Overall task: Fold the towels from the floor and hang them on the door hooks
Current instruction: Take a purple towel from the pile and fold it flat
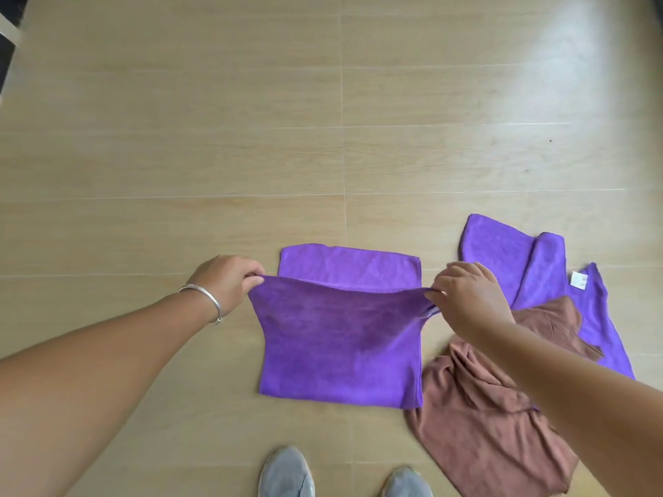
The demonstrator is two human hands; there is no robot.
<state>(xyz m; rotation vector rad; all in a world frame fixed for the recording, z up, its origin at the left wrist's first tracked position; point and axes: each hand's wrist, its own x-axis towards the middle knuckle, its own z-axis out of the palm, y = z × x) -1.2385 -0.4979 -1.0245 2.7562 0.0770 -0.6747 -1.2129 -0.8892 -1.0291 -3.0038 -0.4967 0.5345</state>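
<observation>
A purple towel (341, 346) lies on the wooden floor in front of me, its near half lifted and doubled over the far half. My left hand (226, 281) pinches the left corner of the raised edge. My right hand (466, 295) pinches the right corner. The far strip of the same towel lies flat beyond the raised edge. To the right, a second purple towel (513, 256) with a white label lies crumpled, and a brown towel (477, 407) lies rumpled over part of it, under my right forearm.
Pale wooden floor (251, 138) stretches ahead and to the left. My two grey shoes (287, 475) stand at the bottom edge. A dark object (7, 55) shows at the top left corner.
</observation>
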